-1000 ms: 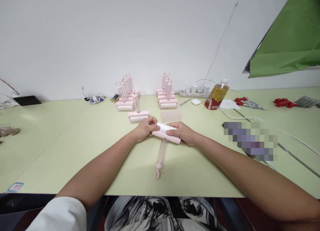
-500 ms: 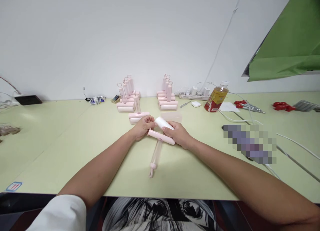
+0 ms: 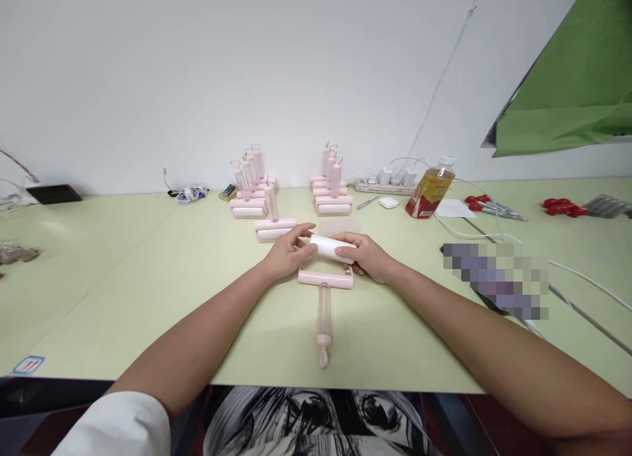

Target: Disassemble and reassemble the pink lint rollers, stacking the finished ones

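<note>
A white roll (image 3: 330, 247) is held between my two hands just above a pink lint-roller frame (image 3: 325, 278) that lies flat on the pale green table (image 3: 148, 278). My left hand (image 3: 288, 252) pinches the roll's left end with closed fingers. My right hand (image 3: 364, 254) grips its right end. The frame's clear pink handle (image 3: 324, 323) points toward me, ending in a small loop near the table's front edge.
Two groups of finished pink rollers (image 3: 251, 186) (image 3: 330, 186) stand at the back, one more (image 3: 274, 229) lies nearer. A clear lid (image 3: 340, 227) sits behind my hands. A power strip (image 3: 385, 183), oil bottle (image 3: 429, 189), red-handled tools (image 3: 486, 204) and cables lie to the right.
The pink frame has turned from slanted to square with its handle pointing at me. The white roll has come out of the frame and now sits level above it in both hands.
</note>
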Demonstrator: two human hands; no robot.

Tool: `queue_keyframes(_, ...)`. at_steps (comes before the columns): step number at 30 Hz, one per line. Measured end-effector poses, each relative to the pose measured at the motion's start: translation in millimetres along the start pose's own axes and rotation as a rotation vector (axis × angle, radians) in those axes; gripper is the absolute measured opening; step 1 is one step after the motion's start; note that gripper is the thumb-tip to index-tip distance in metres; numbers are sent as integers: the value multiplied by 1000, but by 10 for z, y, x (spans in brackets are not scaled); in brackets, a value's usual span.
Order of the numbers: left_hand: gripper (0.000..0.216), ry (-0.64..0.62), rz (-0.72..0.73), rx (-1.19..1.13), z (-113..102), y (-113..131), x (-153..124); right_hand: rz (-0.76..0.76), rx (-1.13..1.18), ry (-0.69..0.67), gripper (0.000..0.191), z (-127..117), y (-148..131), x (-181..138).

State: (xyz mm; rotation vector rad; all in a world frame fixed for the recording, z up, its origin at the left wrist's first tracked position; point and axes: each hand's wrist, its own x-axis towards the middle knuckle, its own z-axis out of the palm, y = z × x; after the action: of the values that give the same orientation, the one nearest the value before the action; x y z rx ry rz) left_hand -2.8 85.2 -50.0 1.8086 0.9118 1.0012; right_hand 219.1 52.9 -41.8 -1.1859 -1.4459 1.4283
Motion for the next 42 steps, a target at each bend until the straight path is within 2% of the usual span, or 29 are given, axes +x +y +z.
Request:
queue_keyframes(3, 46, -41, -3, -55, 24, -14, 8, 16, 85, 32, 46, -50, 26, 38)
queue_keyframes(6, 46, 27, -59, -225, 46, -65, 44, 14, 239, -2, 39, -80, 24, 70)
queue_keyframes(9, 44, 94, -66, -332, 39, -103, 86, 21, 370, -71, 42, -98, 18, 92)
queue_keyframes(12, 45, 125, -80, -372, 14, -89, 107, 37, 409, -99, 43, -119, 24, 105)
queue_keyframes(19, 45, 109, -129, -392, 0, 14, 96, 27, 455, -165, 39, -181, 38, 93)
queue_keyframes(24, 43, 134, -134, -389, 14, -20, 118, -11, 541, -140, 38, -220, 58, 132)
queue_keyframes(42, 44, 138, -70, -374, -2, -39, 137, 18, 547, -160, 32, -252, 55, 144)
